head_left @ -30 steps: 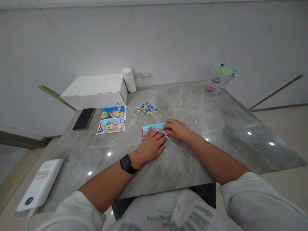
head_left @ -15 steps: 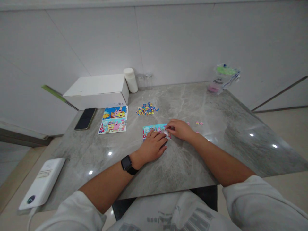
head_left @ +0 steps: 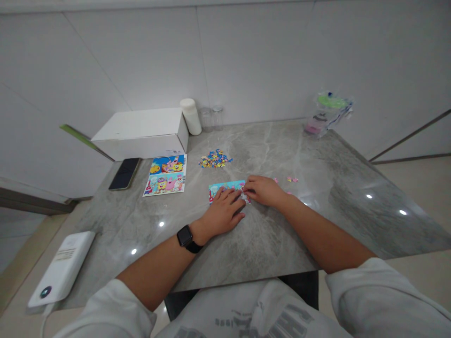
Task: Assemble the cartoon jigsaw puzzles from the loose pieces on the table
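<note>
A partly covered jigsaw puzzle [head_left: 230, 185], showing bright cartoon figures on light blue, lies on the grey marbled table. My left hand [head_left: 224, 212] rests on its lower part with fingers spread, a black smartwatch [head_left: 185, 236] on that wrist. At the puzzle's right side, my right hand [head_left: 262, 190] pinches a small puzzle piece with thumb and forefinger; the fingers hide most of it. Loose pink and yellow puzzle pieces [head_left: 292, 179] lie right of that hand. Behind the puzzle is a pile of blue and yellow pieces [head_left: 215, 159].
A printed picture sheet [head_left: 164, 183] and a phone [head_left: 125, 173] lie to the left. Behind them are a white box [head_left: 141, 131], a white bottle [head_left: 190, 117] and clear glasses [head_left: 217, 118]. A plastic bag [head_left: 327, 115] stands back right; a white corded device [head_left: 63, 267] lies front left.
My right hand has shifted very slightly at the puzzle's right side, its fingertips now a little lower. My left hand stays in place on the puzzle.
</note>
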